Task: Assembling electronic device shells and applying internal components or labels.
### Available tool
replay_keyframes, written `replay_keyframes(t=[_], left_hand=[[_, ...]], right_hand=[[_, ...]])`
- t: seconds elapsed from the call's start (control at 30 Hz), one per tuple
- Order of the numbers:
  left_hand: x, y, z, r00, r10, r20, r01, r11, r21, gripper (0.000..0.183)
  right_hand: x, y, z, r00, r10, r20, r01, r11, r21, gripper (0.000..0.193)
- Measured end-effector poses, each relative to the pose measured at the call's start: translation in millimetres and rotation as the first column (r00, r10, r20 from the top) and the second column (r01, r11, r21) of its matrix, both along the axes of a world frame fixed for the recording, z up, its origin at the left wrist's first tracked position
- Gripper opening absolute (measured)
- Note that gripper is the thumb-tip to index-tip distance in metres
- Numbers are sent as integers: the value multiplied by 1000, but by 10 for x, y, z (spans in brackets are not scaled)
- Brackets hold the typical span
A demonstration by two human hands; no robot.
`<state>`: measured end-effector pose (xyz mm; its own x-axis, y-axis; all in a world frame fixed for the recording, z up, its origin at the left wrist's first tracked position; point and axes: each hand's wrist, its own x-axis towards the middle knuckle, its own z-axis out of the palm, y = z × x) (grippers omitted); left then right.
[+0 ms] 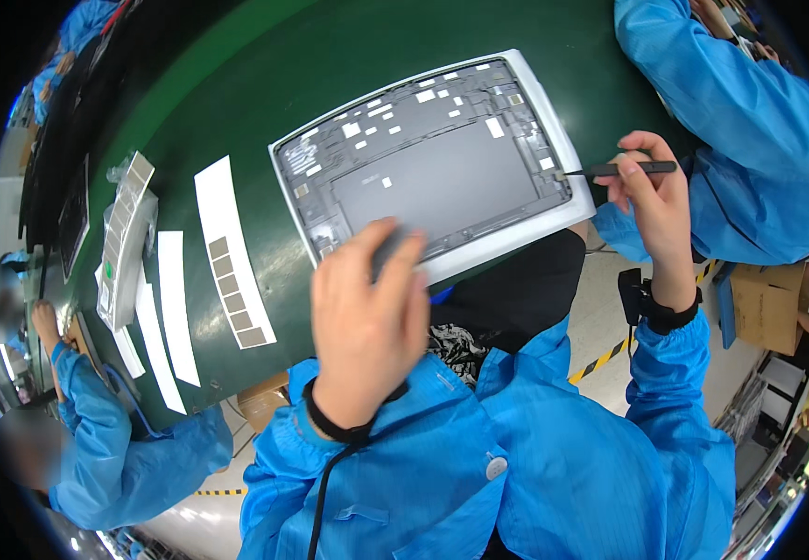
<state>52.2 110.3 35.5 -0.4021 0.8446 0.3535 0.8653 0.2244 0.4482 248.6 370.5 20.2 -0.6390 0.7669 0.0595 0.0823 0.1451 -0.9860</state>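
Head view: we look down at our work on a green table [367, 33].
Grey panel [460, 187]: it lies in the middle, far side of us, white rim [546, 107] around it.
Right hand [656, 201]: we pinch a thin black tool [652, 168], its tip by the right rim; touching, we cannot tell.
Left hand [362, 317]: blurry at the near edge; we cannot tell if it grips.
Tool work: we seem busy with small bits there.
Tool's next move: calls for a slow, steady tip.

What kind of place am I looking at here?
Probably an electronics assembly workshop: an opened flat device rests on a green bench, co-workers wear blue coats, and striped yellow-black tape marks the floor.
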Motion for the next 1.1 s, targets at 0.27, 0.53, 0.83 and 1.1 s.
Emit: replay_keyframes(t=[0.27,0.53,0.83,1.1], left_hand=[[315,741,-99,990,-116,84,113,993,41,22],[282,857,-240,990,-95,107,105,990,-91,17],[257,863,-217,991,-108,83,117,987,-113,17],[249,854,-233,989,-127,78,133,987,-88,18]], right_hand=[[-208,66,17,996,84,9,-84,996,-35,16],[-225,63,51,996,78,36,-76,996,-36,14],[-276,-14,60,998,-30,60,34,998,-58,14],[-308,-47,87,997,-58,48,59,998,-8,12]])
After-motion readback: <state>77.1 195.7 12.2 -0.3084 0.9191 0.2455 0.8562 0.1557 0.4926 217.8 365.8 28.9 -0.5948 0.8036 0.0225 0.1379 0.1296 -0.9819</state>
